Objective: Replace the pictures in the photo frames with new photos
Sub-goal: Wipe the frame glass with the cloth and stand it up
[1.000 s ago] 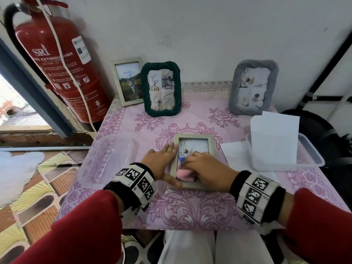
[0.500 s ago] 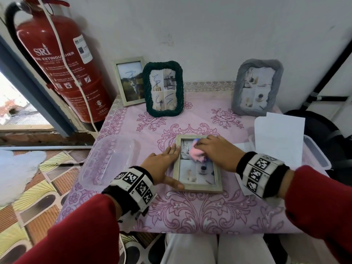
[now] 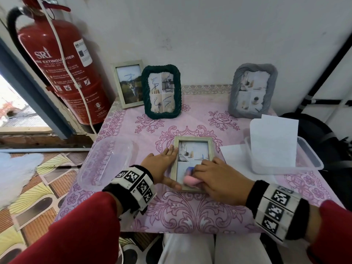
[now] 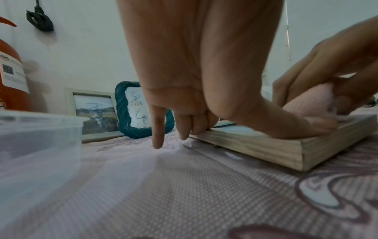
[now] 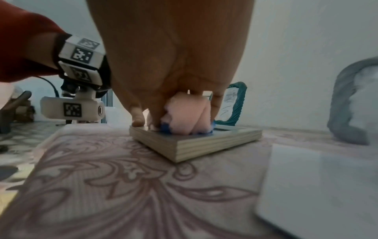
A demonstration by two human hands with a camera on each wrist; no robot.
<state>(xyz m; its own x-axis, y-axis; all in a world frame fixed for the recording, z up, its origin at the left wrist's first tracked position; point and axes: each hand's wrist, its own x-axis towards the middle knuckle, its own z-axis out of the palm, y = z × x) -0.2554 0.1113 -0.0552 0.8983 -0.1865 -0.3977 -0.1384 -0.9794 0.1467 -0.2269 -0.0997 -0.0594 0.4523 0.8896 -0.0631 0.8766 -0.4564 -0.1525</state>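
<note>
wooden frame [image 3: 192,163] flat, face up, mid-table | pink cloth [image 3: 190,180] now back at its near end, having been at the far end half a second ago | right hand [image 3: 217,179] bunched round cloth, wiping glass | left hand [image 3: 162,165] flat, pinning frame's left edge | likely cleaning stage, green frame [image 3: 161,91] scribbled, awaiting swap

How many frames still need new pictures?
None looks finished. The right hand rubs a pink cloth over the flat wooden frame while the left hand steadies it. The green frame and small frame still show scribbled pictures.
</note>
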